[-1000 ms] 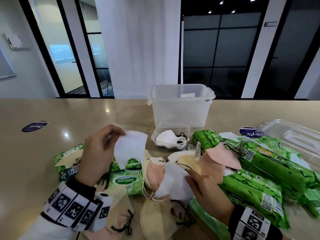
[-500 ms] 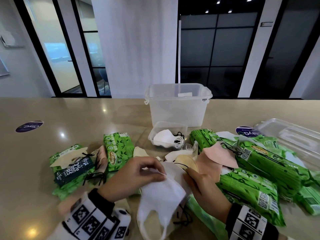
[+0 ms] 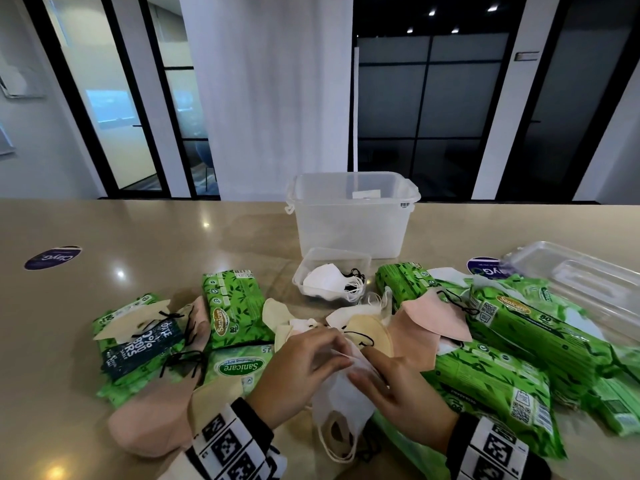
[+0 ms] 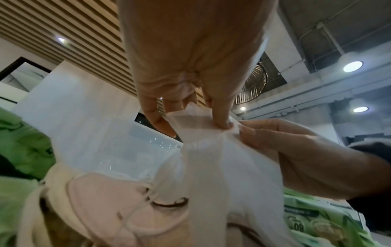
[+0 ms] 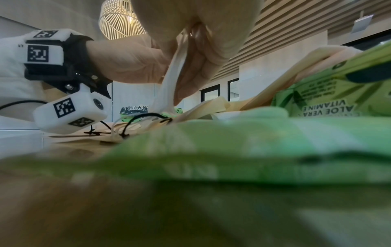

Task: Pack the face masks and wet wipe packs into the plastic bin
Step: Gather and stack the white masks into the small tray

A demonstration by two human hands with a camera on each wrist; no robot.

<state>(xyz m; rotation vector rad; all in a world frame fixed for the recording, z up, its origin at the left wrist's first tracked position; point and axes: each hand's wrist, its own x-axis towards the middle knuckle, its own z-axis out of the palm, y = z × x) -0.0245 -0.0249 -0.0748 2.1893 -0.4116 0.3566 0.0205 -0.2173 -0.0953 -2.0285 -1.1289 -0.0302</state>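
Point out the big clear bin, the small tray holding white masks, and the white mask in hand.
big clear bin [image 3: 349,226], head view, front wall.
small tray [image 3: 341,255], head view, far rim.
white mask [image 3: 341,401], head view, middle of its body.

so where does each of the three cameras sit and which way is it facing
Head: on the head, facing forward and down at the table, plastic bin and both hands.
Left wrist: under the left hand, looking up along its fingers pinching the white mask; the right hand enters too.
Right wrist: low by the table, looking across blurred green wipe packs at the left hand; the right hand fills the top.
Shared: all three show the white mask.
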